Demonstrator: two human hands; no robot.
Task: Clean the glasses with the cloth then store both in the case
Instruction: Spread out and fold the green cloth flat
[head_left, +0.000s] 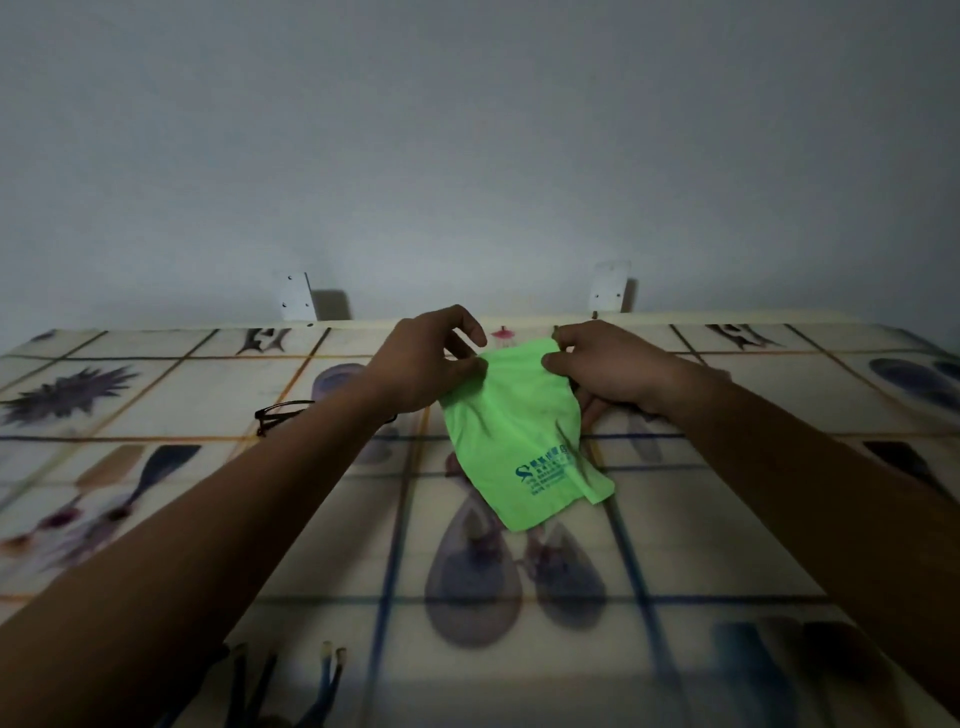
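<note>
A bright green cloth (524, 436) with dark blue print hangs above the table, held up by its top edge. My left hand (431, 364) pinches its upper left corner and my right hand (602, 369) pinches its upper right corner. Dark-framed glasses (278, 415) lie on the table to the left, partly hidden behind my left forearm. A dark shape under my right hand could be the case, but I cannot tell.
The table (727, 519) is covered with a cream cloth printed with a grid and purple and blue motifs. A pale wall rises behind it, with two white brackets (298, 296) (608, 291) at the table's far edge.
</note>
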